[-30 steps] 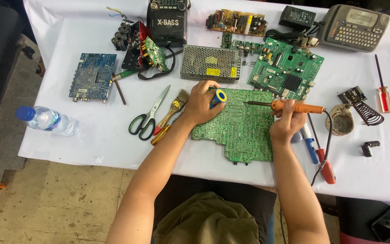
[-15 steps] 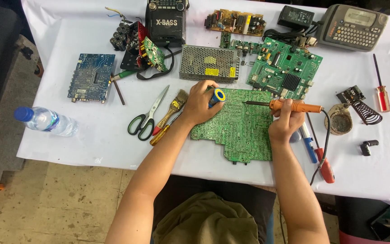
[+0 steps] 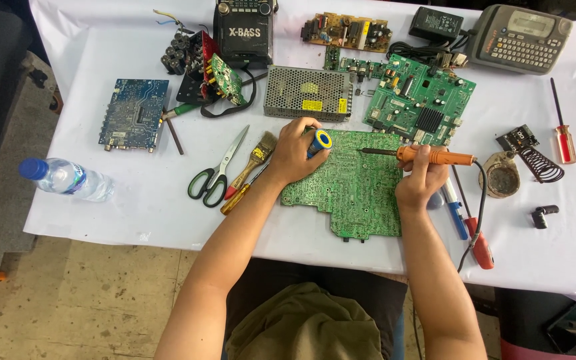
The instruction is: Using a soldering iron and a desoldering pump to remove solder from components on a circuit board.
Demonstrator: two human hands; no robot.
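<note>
My left hand (image 3: 293, 155) curled its fingers around a blue-and-yellow solder spool (image 3: 319, 141) on the large green circuit board (image 3: 355, 190), while my right hand (image 3: 420, 181) gripped the orange-handled soldering iron (image 3: 428, 156).

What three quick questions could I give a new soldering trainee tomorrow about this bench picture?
1. True or false: the right hand holds the orange soldering iron.
2. What does the left hand grip? A) blue-and-yellow spool B) scissors C) brush
3. Fill in: both hands work over the large ____ circuit board.

Key: 1 true; 2 A; 3 green.
</note>
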